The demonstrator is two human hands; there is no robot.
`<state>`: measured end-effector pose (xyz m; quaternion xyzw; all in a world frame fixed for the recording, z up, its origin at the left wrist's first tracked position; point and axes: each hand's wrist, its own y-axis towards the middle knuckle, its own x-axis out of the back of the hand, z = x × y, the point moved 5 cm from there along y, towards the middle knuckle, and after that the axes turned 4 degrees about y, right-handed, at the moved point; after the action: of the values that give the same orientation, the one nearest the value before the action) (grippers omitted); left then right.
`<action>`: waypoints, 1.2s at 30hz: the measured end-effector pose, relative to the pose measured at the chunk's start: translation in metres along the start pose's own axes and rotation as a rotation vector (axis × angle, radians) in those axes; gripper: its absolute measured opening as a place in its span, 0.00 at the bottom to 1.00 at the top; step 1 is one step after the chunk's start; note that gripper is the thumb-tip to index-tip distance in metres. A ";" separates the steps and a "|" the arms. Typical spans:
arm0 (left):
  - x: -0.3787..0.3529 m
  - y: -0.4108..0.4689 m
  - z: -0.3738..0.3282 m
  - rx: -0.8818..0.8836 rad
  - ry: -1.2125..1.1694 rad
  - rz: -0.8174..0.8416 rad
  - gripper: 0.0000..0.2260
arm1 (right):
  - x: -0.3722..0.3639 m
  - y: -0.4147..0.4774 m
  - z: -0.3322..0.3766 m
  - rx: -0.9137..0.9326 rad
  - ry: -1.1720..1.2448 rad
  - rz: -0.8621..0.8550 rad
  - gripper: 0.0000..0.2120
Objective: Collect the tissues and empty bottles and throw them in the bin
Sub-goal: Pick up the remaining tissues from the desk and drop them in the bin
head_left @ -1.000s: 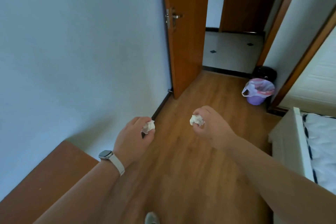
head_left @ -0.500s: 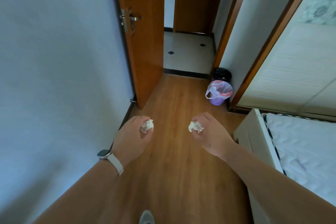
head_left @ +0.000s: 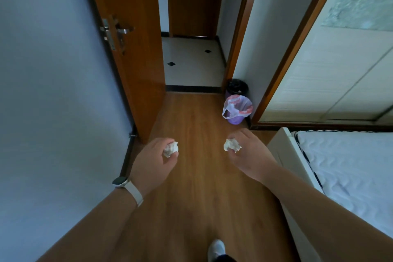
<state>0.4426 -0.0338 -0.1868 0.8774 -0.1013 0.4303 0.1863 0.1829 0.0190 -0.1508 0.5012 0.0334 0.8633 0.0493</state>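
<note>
My left hand (head_left: 151, 161), with a watch on the wrist, pinches a crumpled white tissue (head_left: 170, 149) at its fingertips. My right hand (head_left: 249, 156) holds a second crumpled tissue (head_left: 232, 145) the same way. Both hands are held out over the wooden floor. Ahead and to the right stands a purple bin (head_left: 237, 110) lined with a white and pink plastic bag, against the wall near the doorway. A black bin (head_left: 237, 87) sits just behind it. No bottles are in view.
An open wooden door (head_left: 127, 49) stands on the left, leading to a tiled hallway (head_left: 191, 61). A blue wall runs along my left. A white bed (head_left: 350, 172) fills the right side, with a wardrobe (head_left: 331, 59) behind it. My shoe (head_left: 217, 249) shows at the bottom.
I have walked forward and turned right: the purple bin is nearer and more central. Both hands still hold their tissues, a little farther apart.
</note>
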 end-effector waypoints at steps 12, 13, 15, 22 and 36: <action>-0.070 0.170 -0.008 -0.031 0.062 0.089 0.14 | -0.006 0.151 -0.104 -0.015 0.077 -0.037 0.13; -0.076 0.188 -0.011 -0.030 0.067 0.098 0.14 | 0.000 0.166 -0.116 -0.025 0.084 -0.043 0.13; -0.090 0.224 -0.021 -0.046 0.084 0.122 0.14 | 0.012 0.193 -0.141 -0.047 0.092 -0.049 0.14; -0.135 0.329 -0.069 -0.138 0.060 0.139 0.13 | 0.053 0.262 -0.206 -0.113 0.090 -0.034 0.16; -0.192 0.471 -0.072 -0.211 0.037 0.239 0.13 | 0.058 0.343 -0.282 -0.250 0.064 -0.072 0.18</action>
<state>0.1146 -0.4295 -0.1855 0.8267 -0.2460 0.4525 0.2266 -0.1077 -0.3167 -0.2037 0.4618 -0.0548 0.8740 0.1411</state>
